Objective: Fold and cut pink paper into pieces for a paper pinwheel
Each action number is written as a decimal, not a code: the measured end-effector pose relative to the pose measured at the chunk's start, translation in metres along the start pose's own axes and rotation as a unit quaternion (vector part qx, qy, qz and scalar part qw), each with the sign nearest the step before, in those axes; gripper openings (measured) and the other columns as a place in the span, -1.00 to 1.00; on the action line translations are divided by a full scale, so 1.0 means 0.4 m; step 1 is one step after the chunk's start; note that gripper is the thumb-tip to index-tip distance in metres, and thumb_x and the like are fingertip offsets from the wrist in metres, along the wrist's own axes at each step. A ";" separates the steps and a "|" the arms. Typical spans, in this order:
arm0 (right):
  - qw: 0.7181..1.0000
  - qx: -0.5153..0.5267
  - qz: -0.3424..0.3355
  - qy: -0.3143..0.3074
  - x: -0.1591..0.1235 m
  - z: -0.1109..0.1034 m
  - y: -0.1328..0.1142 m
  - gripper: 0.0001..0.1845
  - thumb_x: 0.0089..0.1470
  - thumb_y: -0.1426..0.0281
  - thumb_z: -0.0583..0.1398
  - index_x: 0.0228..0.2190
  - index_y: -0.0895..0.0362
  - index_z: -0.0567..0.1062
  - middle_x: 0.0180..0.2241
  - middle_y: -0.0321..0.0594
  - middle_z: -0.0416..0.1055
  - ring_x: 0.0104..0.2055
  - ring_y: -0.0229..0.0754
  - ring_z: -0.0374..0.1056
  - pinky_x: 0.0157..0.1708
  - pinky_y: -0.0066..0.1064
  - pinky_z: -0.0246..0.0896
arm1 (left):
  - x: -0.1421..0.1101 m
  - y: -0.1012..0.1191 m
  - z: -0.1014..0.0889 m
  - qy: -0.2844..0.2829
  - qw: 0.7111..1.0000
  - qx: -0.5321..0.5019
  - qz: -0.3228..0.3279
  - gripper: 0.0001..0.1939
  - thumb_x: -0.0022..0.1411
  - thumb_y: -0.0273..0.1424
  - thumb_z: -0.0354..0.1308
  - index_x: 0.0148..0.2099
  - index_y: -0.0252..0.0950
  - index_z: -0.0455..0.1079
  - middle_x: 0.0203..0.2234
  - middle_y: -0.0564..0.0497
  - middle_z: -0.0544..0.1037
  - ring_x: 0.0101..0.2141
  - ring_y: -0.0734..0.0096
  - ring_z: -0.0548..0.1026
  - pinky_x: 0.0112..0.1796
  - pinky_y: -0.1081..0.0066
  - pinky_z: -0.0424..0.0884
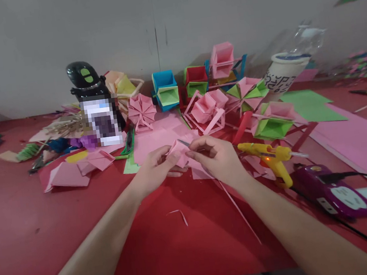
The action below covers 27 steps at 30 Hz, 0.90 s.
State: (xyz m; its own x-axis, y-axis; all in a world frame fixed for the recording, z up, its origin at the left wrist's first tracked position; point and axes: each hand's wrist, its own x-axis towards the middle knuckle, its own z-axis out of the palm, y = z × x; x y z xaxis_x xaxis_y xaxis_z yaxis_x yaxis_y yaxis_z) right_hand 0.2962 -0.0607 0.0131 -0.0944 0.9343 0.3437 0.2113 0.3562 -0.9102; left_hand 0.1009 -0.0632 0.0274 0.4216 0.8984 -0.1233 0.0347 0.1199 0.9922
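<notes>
Over the middle of the table, my left hand is closed on a small piece of folded pink paper, thumb in front and fingers behind. My right hand pinches at the right edge of the same paper with thumb and forefinger. A thin grey sliver shows at the paper's top by the right fingertips; I cannot make out what it is. From below my right hand a long narrow pink strip slants down toward the front. A small bent paper scrap lies on the red table.
A yellow glue gun with a lit orange light stands right of my hands, near a purple power socket with cables. Behind are several folded paper boxes, a black phone holder, a white cup and green sheets.
</notes>
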 end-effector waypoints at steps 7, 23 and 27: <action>0.998 -0.056 -0.037 0.003 0.003 -0.012 -0.020 -0.95 0.03 0.45 0.35 -0.42 0.12 0.56 -0.36 -0.23 0.56 -0.29 -0.21 0.46 -0.24 -0.36 0.38 | 0.011 -0.010 -0.016 0.044 0.981 0.166 0.086 -0.69 0.28 -0.13 0.18 -0.20 -0.30 0.43 -0.28 -0.02 0.53 -0.22 0.30 0.54 -0.24 0.38 0.48; 0.989 -0.098 -0.088 -0.064 0.003 -0.023 -0.021 -0.92 0.12 0.51 0.27 -0.37 0.09 0.55 -0.30 -0.24 0.53 -0.23 -0.21 0.45 -0.21 -0.37 0.34 | 0.006 -0.033 -0.015 0.083 0.938 0.260 0.213 -0.85 0.29 -0.43 0.18 -0.10 -0.22 0.50 -0.07 -0.04 0.59 -0.06 0.31 0.53 -0.04 0.29 0.44; 0.994 -0.085 -0.043 -0.050 0.000 -0.019 -0.018 -0.86 0.10 0.40 0.32 -0.23 0.09 0.58 -0.22 -0.21 0.57 -0.20 -0.19 0.48 -0.20 -0.38 0.36 | 0.007 -0.033 -0.010 0.094 0.945 0.218 0.226 -0.87 0.28 -0.46 0.18 -0.13 -0.23 0.50 -0.15 -0.03 0.60 -0.14 0.36 0.56 -0.08 0.32 0.48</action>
State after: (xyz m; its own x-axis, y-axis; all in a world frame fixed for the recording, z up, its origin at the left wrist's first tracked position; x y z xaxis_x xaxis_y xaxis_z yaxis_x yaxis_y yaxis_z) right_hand 0.3021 -0.0633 0.0214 -0.2135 0.8976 0.3856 0.3596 0.4392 -0.8232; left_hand 0.0979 -0.0607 0.0137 0.3155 0.8806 0.3535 0.2782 -0.4419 0.8528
